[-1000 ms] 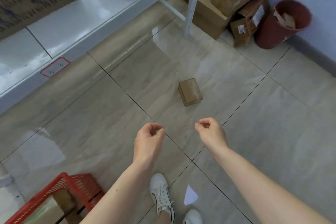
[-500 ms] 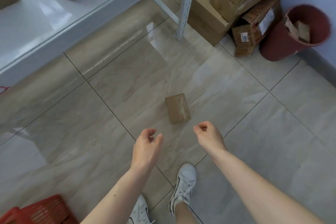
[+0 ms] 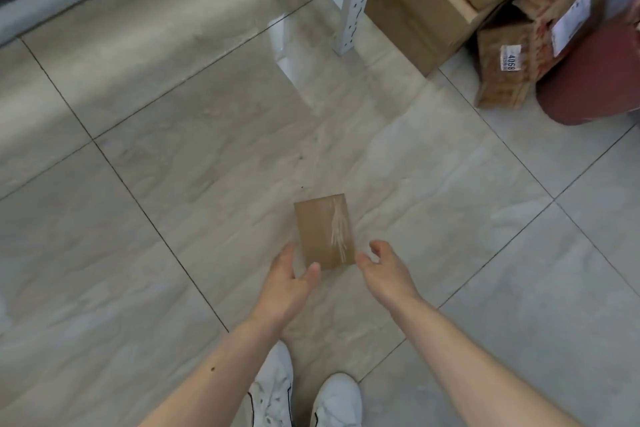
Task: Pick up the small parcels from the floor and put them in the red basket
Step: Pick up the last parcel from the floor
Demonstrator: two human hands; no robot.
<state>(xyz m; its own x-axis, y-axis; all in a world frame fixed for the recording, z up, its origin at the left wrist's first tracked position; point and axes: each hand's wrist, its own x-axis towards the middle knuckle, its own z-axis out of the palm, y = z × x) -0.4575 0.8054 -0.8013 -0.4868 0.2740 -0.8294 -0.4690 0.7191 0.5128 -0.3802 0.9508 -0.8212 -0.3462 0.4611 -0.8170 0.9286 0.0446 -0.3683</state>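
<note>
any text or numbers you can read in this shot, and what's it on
"4068": on the small white sticker on the brown box beside the dark red bin; a smaller line under it is too blurred to read.
White shipping label on the printed carton above: too blurred to read, as is that carton's red print.
Small parcel on the floor: no text visible.

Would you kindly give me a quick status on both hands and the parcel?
Left hand and right hand open, flanking the near end of the small brown taped cardboard parcel. Parcel flat on the grey tiled floor, not gripped. Nothing in the way.
</note>
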